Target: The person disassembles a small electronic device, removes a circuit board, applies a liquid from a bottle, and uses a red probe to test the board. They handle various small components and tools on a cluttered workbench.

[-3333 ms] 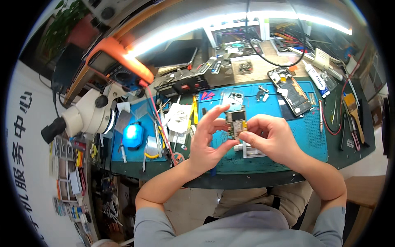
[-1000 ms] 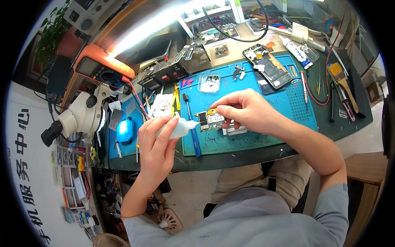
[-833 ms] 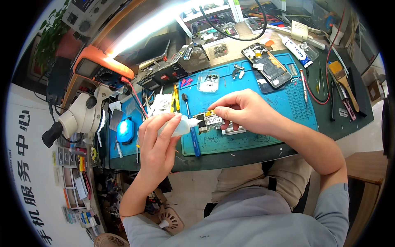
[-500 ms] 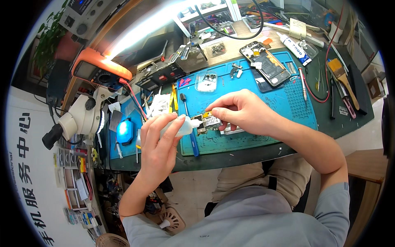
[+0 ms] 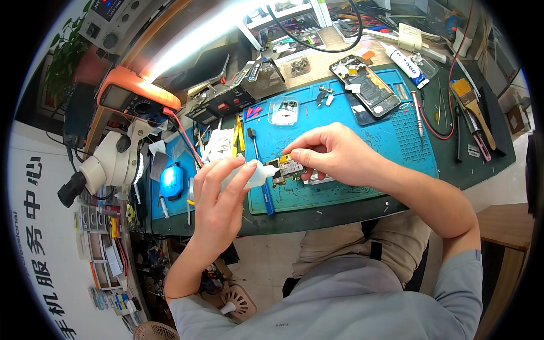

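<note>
My left hand (image 5: 218,207) is wrapped round a translucent white squeeze bottle (image 5: 254,175), its nozzle tipped to the right at a small phone circuit board (image 5: 288,171). My right hand (image 5: 337,153) pinches that board by its upper edge between thumb and index finger, the other fingers curled behind. A silver metal piece (image 5: 317,180) shows partly under the right hand. Just below the bottle's nozzle lies a blue-handled brush-like tool (image 5: 267,199) on the blue mat (image 5: 365,178).
An opened phone (image 5: 365,85), glue tube (image 5: 405,63) and small parts box (image 5: 283,111) lie behind my hands. On the left stand a microscope (image 5: 110,164), orange multimeter (image 5: 127,93) and glowing blue device (image 5: 173,181). Brushes and tools (image 5: 470,107) lie at the right.
Earlier both hands held the board; now my left hand has moved left and holds the bottle. In the last second the nozzle has stayed at the board with little movement.
</note>
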A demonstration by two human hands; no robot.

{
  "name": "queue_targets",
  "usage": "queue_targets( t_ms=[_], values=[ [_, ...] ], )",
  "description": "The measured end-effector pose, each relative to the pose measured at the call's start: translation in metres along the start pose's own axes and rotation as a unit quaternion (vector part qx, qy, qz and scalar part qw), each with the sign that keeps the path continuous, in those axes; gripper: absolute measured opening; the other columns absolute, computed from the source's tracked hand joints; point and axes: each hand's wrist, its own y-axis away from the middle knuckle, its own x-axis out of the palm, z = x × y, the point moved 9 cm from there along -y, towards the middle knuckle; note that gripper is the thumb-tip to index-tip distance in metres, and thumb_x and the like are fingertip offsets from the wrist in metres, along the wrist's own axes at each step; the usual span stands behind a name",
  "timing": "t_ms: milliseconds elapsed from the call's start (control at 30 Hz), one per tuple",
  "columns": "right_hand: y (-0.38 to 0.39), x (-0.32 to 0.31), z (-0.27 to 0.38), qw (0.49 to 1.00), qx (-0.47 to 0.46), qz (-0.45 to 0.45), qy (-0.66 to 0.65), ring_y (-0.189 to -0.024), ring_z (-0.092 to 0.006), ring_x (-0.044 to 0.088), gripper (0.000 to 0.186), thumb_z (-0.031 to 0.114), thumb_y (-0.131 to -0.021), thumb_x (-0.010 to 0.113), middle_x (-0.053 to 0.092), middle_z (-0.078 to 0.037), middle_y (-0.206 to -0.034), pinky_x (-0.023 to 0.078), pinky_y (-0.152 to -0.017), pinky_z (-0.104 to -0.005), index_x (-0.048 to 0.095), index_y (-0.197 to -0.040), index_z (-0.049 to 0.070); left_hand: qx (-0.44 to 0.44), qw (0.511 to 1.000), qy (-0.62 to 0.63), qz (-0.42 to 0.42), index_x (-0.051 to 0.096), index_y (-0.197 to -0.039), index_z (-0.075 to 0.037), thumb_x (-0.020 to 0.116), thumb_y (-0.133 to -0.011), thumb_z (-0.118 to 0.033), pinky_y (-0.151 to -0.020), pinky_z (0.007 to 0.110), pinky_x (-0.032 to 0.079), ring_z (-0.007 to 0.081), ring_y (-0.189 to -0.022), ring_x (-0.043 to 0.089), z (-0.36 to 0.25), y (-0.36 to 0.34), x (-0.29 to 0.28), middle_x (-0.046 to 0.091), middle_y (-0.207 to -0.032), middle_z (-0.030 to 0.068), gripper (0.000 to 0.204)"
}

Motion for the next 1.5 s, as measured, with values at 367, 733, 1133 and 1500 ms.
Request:
queue_targets(
  t_ms=[367, 733, 1133, 1500],
  values=[
    [0.000, 0.000, 0.001, 1.000, 0.001, 0.000, -0.012, -0.078, -0.0086, 0.071, 0.027, 0.019, -0.104, 0.063, 0.074, -0.004, -0.094, 0.054, -0.059, -0.0230, 0.072, -0.120, -0.001, -0.003, 1.000, -0.016, -0.015, 0.064, -0.131, -0.004, 0.072, -0.084, 0.004, -0.101, 0.043, 0.044, 0.0326, -0.118, 0.057, 0.004, 0.003, -0.001, 0.060, -0.131, 0.0129, 0.048],
    [0.002, -0.001, 0.003, 0.998, 0.030, -0.001, -0.058, -0.077, -0.0079, 0.068, 0.028, 0.020, -0.104, 0.063, 0.072, -0.004, -0.093, 0.052, -0.062, -0.0235, 0.071, -0.120, -0.001, -0.123, 0.976, 0.132, -0.124, 0.063, -0.133, -0.004, 0.076, -0.086, 0.000, -0.098, 0.041, 0.048, 0.0320, -0.116, 0.058, 0.039, 0.046, 0.011, 0.061, -0.128, 0.0147, 0.049],
    [0.000, 0.000, -0.001, 0.998, 0.032, 0.000, -0.052, -0.078, -0.0072, 0.068, 0.029, 0.022, -0.104, 0.063, 0.072, -0.003, -0.092, 0.052, -0.062, -0.0228, 0.071, -0.120, -0.001, -0.062, 0.996, 0.031, -0.059, 0.063, -0.132, -0.004, 0.072, -0.086, 0.003, -0.102, 0.042, 0.046, 0.0328, -0.121, 0.056, 0.024, 0.042, 0.008, 0.060, -0.130, 0.0134, 0.047],
    [0.001, 0.000, 0.001, 0.998, 0.024, 0.003, -0.057, -0.078, -0.0072, 0.069, 0.029, 0.022, -0.104, 0.063, 0.072, -0.003, -0.092, 0.052, -0.062, -0.0224, 0.071, -0.120, -0.001, -0.072, 0.991, 0.060, -0.099, 0.063, -0.132, -0.004, 0.074, -0.087, 0.001, -0.100, 0.043, 0.045, 0.0332, -0.118, 0.057, 0.030, 0.049, 0.004, 0.059, -0.130, 0.0135, 0.046]
  ],
)
